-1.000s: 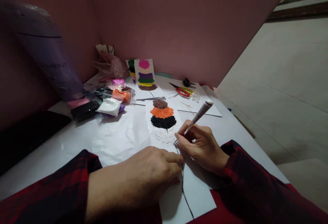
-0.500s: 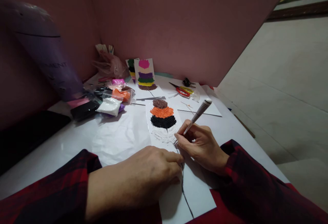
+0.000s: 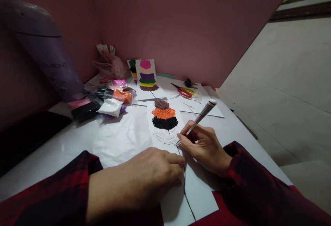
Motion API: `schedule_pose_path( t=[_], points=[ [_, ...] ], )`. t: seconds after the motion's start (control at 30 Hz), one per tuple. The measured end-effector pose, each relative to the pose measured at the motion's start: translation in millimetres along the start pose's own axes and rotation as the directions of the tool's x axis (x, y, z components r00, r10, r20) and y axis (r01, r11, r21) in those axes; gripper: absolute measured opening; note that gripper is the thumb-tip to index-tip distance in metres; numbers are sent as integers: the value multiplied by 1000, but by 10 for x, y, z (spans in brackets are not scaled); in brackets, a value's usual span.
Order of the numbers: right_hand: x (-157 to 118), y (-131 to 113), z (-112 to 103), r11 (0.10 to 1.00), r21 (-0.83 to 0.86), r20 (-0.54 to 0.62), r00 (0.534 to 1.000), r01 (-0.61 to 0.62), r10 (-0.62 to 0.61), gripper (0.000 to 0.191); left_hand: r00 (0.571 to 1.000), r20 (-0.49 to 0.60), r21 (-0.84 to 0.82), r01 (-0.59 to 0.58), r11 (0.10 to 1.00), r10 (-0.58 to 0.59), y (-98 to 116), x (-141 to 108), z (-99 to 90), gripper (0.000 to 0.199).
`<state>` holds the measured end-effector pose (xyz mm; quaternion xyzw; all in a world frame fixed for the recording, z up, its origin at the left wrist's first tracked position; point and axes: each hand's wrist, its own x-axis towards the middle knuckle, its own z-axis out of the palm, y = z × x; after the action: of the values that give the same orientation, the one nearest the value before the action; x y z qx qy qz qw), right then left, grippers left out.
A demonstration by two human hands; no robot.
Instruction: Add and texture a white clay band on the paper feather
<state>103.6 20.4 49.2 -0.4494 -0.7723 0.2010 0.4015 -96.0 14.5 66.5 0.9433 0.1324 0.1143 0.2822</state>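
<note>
A white card (image 3: pixel 192 191) lies in front of me, bearing bands of modelling clay in brown, orange (image 3: pixel 163 113), black (image 3: pixel 164 122) and white (image 3: pixel 162 135). A dark drawn line runs down it below the bands. My right hand (image 3: pixel 204 145) pinches a fork with a ribbed grey-and-white handle (image 3: pixel 204 112); its tip is at the lower right edge of the white clay, partly hidden by the fingers. My left hand (image 3: pixel 144 177) rests on the card below the clay, fingers extended and slightly bent, pressing on the paper; its thumb is hidden.
Small bags of clay, white (image 3: pixel 110 107) and orange (image 3: pixel 123 96) among them, lie at left near a black case (image 3: pixel 85 111). A clay-banded card (image 3: pixel 147 78) leans at the back. Scissors (image 3: pixel 184 91) lie right of it. A large purple bottle (image 3: pixel 49 53) stands far left.
The fork's handle has tilted slightly to the right, and my right hand has shifted a little right with it. My left hand and the card stay in place.
</note>
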Motion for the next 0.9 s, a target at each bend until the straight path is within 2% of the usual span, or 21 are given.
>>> schedule_pose_path(
  t=[0.33, 0.9],
  points=[
    [12, -16, -3, 998, -63, -37, 999, 5, -7, 19, 1000, 4, 13, 4, 1000, -4, -4, -5, 0, 16],
    [10, -17, 5, 999, -34, -28, 999, -33, 32, 18, 999, -36, 9, -15, 1000, 15, 0, -8, 8, 22]
  ],
)
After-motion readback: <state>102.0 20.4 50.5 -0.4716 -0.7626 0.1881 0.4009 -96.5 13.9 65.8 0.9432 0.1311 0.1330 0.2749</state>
